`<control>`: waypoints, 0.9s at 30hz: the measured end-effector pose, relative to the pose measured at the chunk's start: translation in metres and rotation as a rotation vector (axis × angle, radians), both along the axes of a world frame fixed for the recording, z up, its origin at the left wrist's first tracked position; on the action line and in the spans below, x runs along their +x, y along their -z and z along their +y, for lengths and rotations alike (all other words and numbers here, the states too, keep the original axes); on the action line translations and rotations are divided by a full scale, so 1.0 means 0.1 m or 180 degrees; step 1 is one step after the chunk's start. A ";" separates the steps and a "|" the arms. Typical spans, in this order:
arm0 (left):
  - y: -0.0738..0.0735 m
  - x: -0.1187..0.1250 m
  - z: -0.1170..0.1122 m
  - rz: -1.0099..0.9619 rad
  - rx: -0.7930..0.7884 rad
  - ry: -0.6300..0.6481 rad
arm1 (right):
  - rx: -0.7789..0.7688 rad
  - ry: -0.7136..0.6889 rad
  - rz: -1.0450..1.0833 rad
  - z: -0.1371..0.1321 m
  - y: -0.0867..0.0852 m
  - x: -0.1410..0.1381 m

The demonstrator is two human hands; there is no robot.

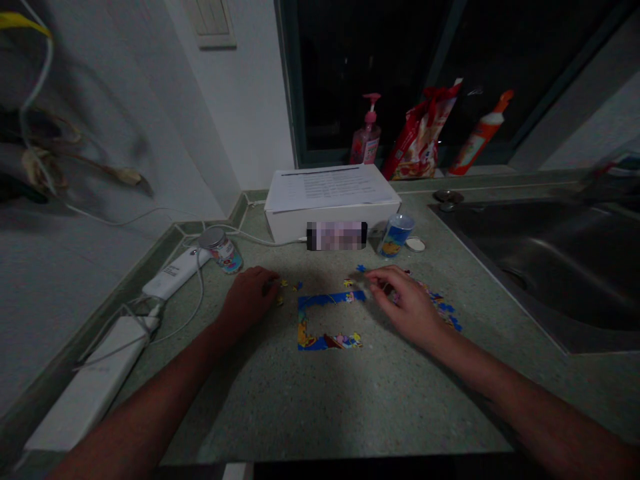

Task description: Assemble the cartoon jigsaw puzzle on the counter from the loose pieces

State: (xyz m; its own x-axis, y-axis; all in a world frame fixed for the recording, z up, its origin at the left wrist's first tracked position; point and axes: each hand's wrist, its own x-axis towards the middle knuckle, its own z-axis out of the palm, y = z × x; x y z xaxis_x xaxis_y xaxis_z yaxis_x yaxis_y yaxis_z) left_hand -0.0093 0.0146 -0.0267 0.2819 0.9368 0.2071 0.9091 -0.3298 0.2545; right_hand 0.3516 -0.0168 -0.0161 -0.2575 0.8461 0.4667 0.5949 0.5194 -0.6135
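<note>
Fingers: those of the left hand (249, 301) curl downward, their tips just beside a few loose jigsaw pieces (298, 286). Those of the right hand (407, 308) bunch toward the thumb and hover over the puzzle's right side. I cannot tell whether either hand is grasping a piece.

Far left: a white power strip (95, 380) lies at 8 o'clock from the puzzle, a white charger (175, 272) at 10 o'clock, and a printed tin (223, 252) just past it.

Puzzle: a partly joined jigsaw border (325, 343), blue-edged and open toward 3 o'clock, lies flat on the speckled green countertop (280, 413) between the hands.

Handling: the pieces look thin, light and stiff, and likely lie flat enough to resist a grip. A fingertip pinch at the edges should suit them, and the joined run may shift if nudged.

Right of the border: more loose pieces (445, 307) spread at 3 o'clock, partly under the right hand.

Behind: a white box (290, 227) sits at 12 o'clock, then a blue cup (396, 235), with a pink pump bottle (367, 137), a red bag (423, 133) and an orange-capped bottle (480, 133) beyond. A steel sink (540, 267) lies far right.
</note>
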 end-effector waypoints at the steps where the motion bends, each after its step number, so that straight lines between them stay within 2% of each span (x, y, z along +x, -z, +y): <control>1: 0.02 0.00 0.00 -0.0016 -0.0018 0.0023 | 0.0002 -0.0001 -0.0005 0.00 0.00 0.00; 6: 0.06 0.02 0.03 -0.0065 -0.0103 -0.0004 | 0.0038 -0.0014 0.0021 0.00 0.00 0.00; 16: 0.06 0.04 0.09 -0.0057 -0.0192 0.0038 | 0.0028 -0.0009 0.0057 -0.01 -0.01 -0.01; 27: 0.04 0.06 0.11 -0.0137 -0.0135 -0.0103 | 0.0008 0.0007 0.0041 -0.02 -0.03 -0.02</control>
